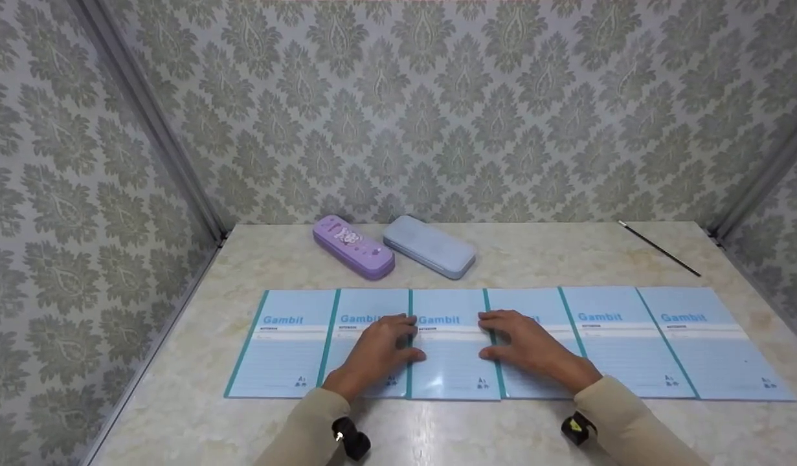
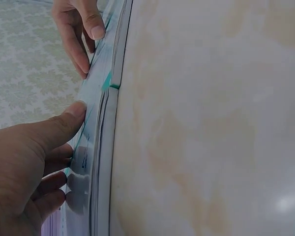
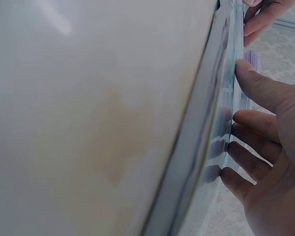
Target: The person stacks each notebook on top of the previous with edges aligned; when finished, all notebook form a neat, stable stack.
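Observation:
Several light-blue Gambit notebooks lie side by side in a row, each with a teal spine. My left hand [image 1: 379,346] rests over the second notebook [image 1: 288,362]'s right-hand neighbour, fingertips near the left edge of the middle notebook [image 1: 447,372]. Across from it, my right hand [image 1: 527,343] touches the notebook just right of the middle one, its fingertips at the teal spine. Both hands have fingers spread and loosely bent, gripping nothing. In the left wrist view, the left fingertips [image 2: 77,109] touch a cover. The right fingertips [image 3: 243,66] likewise touch a cover in the right wrist view.
Behind the row lie a purple pencil case [image 1: 354,247] and a pale-blue pencil case [image 1: 429,247]. A thin black pencil [image 1: 659,248] lies at the back right. Patterned walls [image 1: 424,116] enclose the marbled table [image 1: 191,362] at the back and sides.

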Tool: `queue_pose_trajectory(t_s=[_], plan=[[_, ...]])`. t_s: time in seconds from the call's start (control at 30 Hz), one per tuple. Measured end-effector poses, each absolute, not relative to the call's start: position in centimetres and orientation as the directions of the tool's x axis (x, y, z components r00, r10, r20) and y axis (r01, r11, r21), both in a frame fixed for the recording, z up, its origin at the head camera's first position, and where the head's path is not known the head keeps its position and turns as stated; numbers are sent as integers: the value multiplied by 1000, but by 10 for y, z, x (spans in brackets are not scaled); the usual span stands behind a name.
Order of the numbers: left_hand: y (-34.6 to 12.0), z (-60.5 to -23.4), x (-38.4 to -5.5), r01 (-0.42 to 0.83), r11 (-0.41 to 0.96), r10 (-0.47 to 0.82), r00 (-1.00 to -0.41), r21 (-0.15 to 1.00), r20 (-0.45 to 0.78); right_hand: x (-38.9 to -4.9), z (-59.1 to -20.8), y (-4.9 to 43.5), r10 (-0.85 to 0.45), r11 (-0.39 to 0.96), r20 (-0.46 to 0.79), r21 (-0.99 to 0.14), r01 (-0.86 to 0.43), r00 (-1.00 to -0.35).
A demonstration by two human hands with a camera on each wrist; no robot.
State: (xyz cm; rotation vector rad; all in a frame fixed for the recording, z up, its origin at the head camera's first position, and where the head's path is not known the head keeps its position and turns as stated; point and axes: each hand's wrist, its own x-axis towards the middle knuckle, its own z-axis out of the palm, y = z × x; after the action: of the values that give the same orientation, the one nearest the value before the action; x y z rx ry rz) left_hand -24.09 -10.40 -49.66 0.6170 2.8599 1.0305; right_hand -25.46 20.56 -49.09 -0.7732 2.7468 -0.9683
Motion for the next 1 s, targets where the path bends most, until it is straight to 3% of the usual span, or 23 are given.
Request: queue_pose_trajectory(t_s=[0.7,1.0], plan=[[-107,-496,-229,418,687,424,-895,595,140,-242,-489,209,-539,645,45,-621,-446,-841],[-105,-496,-219,376,707,412,-907,599,84,-230,-489,209,-554,643,41,-613,-458,-832]])
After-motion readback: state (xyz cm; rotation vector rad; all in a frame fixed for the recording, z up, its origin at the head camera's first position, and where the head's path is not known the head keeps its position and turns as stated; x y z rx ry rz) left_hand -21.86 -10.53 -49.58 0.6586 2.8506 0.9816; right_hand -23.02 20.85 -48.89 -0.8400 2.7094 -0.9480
